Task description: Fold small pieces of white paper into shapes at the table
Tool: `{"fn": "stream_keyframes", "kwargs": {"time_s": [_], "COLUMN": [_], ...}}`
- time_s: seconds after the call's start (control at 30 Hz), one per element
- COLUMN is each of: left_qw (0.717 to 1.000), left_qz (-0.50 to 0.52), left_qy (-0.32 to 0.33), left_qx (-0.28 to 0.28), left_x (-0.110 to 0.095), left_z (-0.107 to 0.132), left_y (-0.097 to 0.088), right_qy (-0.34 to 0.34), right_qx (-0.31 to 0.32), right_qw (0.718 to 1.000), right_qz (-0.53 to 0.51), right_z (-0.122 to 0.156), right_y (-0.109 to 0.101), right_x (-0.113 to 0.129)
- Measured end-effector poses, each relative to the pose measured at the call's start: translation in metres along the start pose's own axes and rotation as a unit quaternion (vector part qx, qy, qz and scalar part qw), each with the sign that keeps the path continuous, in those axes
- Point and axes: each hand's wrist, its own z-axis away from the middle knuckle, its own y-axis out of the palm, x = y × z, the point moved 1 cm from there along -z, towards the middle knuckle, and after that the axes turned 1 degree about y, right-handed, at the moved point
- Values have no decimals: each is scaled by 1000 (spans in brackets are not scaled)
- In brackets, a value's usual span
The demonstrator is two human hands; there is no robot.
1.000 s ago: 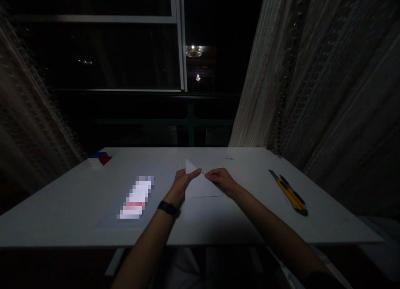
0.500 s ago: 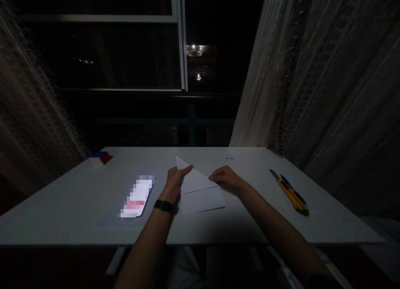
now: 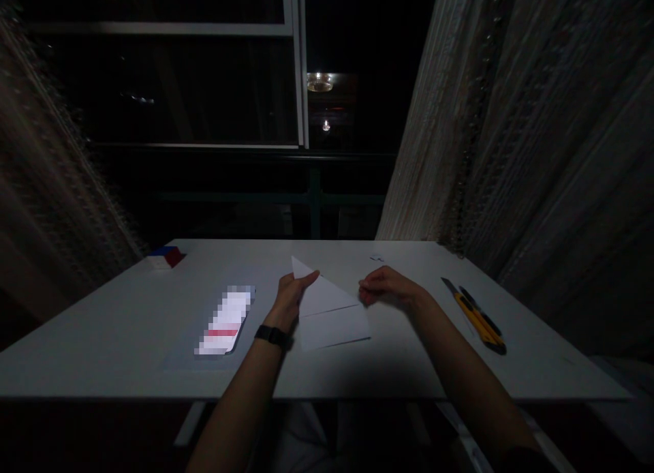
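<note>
Fingers (image 3: 287, 279) of the left hand (image 3: 287, 301) clamp folded paper (image 3: 328, 301), thumb (image 3: 308, 279) uppermost; the right hand (image 3: 391, 283) curls beside it, fingers together.

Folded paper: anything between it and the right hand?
Nothing visible. The right hand is just right of the folded paper, whose left side the left hand holds. The yellow cutter lies farther right, and the phone left of the left hand, neither in between.

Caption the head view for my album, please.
Left hand gripping folded white paper, right hand beside it, lit smartphone nearby.
</note>
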Motion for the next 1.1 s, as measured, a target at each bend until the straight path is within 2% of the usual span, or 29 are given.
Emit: {"fn": "stream_keyframes", "kwargs": {"time_s": [0.13, 0.23, 0.37, 0.53, 0.63, 0.8, 0.93, 1.1], "left_qw": [999, 999, 996, 994, 988, 977, 954, 931], "left_qz": [-36, -42, -27, -60, -86, -112, -167, -248], "left_qy": [-3, -2, -6, -9, -7, 2, 6, 13], "left_qx": [13, 28, 82, 93, 124, 179, 247, 266], "left_x": [4, 5, 6, 11, 11, 11, 12, 16], "left_z": [3, 4, 5, 5, 6, 9, 12, 11], "left_y": [7, 10, 11, 12, 13, 14, 15, 14], "right_qy": [-34, -29, -55, -65, -51, -13, -46, -36], "right_qx": [-48, -85, -160, -158, -176, -122, -102, -10], "right_qw": [998, 996, 984, 985, 982, 991, 990, 999], "right_qz": [-14, 27, 50, -26, -37, -57, -85, -7], "right_z": [-17, -26, -29, -31, -29, -24, -24, -21], "right_y": [31, 46, 41, 33, 34, 35, 28, 22], "right_x": [-8, -15, -19, -20, -18, -13, -16, -17]}}
